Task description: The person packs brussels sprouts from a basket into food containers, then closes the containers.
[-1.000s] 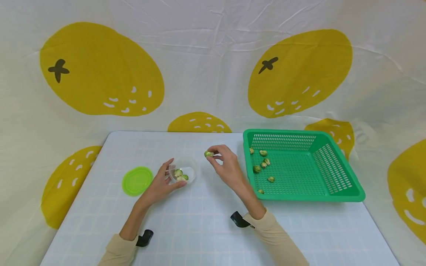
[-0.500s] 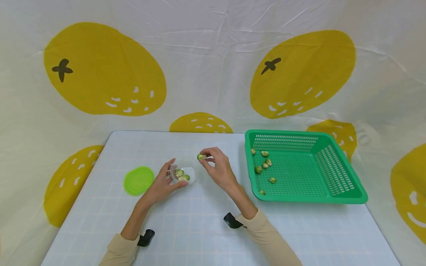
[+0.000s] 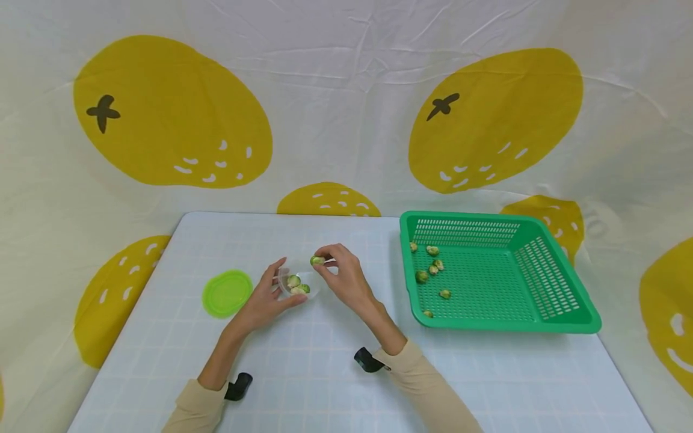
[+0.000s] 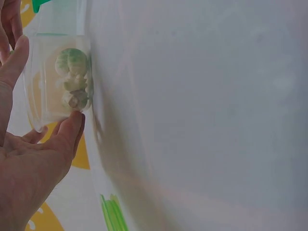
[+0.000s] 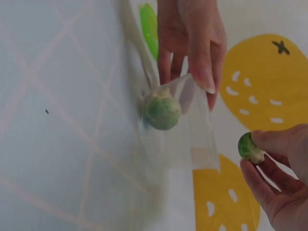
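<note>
My left hand (image 3: pixel 264 305) grips a small clear plastic container (image 5: pixel 195 139) on the table, with fingers and thumb on its sides. Several Brussels sprouts (image 4: pixel 73 77) lie inside, visible through its wall in the left wrist view. Between thumb and fingertips, my right hand (image 3: pixel 348 279) pinches a single Brussels sprout (image 5: pixel 249 148). That sprout is above the container's far right side, apart from it. Left of the container, a bright green round lid (image 3: pixel 227 293) lies flat on the table.
A green plastic basket (image 3: pixel 503 327) with slotted walls stands on the right of the table (image 3: pixel 325 385). Several loose Brussels sprouts (image 3: pixel 421 276) sit along its left side. Behind the table hangs a white cloth (image 3: pixel 338 108) printed with yellow fruit.
My right hand has moved left and slightly down in the head view, bringing the pinched Brussels sprout closer to the container. The left hand keeps its grip in nearly the same place.
</note>
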`<state>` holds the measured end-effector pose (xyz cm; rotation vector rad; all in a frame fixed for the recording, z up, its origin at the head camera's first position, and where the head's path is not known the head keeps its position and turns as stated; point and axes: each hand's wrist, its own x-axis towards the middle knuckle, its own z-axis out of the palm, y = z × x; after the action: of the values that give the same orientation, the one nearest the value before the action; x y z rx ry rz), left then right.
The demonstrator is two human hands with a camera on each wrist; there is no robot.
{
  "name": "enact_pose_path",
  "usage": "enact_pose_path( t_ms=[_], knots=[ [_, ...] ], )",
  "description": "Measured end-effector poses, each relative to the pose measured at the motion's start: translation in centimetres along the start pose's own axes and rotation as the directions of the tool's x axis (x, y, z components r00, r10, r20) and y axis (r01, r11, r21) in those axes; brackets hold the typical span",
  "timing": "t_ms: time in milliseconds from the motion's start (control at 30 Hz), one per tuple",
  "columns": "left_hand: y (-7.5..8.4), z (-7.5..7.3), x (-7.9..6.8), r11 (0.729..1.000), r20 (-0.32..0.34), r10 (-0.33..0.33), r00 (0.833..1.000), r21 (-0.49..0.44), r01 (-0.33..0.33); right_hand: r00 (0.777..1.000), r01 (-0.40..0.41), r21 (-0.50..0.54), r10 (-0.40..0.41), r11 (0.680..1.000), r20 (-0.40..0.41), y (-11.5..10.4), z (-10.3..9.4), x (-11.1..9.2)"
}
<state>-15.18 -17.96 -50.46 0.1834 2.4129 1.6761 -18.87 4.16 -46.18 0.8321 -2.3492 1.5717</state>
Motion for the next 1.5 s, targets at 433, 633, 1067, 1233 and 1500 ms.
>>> enact_pose_path(
  t_ms=[433, 633, 1067, 1233, 1500],
  knots=[
    [0.2, 0.1, -0.1, 1.000, 0.002, 0.016, 1.000, -0.018, -0.016, 0.998, 0.006, -0.027, -0.005, 1.000, 0.062, 0.9, 1.4, 0.1],
    [0.2, 0.0, -0.2, 0.999, 0.006, 0.034, 0.999, -0.028, -0.034, 0.993, 0.023, -0.059, -0.016, 0.998, 0.113, 1.4, 1.9, 0.1],
    [0.1, 0.0, -0.1, 0.998, 0.014, 0.039, 0.999, -0.047, -0.038, 0.978, 0.116, -0.220, -0.072, 0.969, 0.198, 1.7, 2.6, 0.3],
    [-0.1, 0.0, 0.0, 0.998, 0.014, 0.041, 0.999, -0.056, -0.040, 0.973, 0.131, -0.296, -0.065, 0.946, 0.223, 1.5, 2.9, 0.3],
    [-0.1, 0.0, -0.2, 0.997, 0.014, 0.042, 0.999, -0.068, -0.041, 0.965, 0.107, -0.380, -0.003, 0.919, 0.263, 0.9, 3.3, 0.7]
  ],
)
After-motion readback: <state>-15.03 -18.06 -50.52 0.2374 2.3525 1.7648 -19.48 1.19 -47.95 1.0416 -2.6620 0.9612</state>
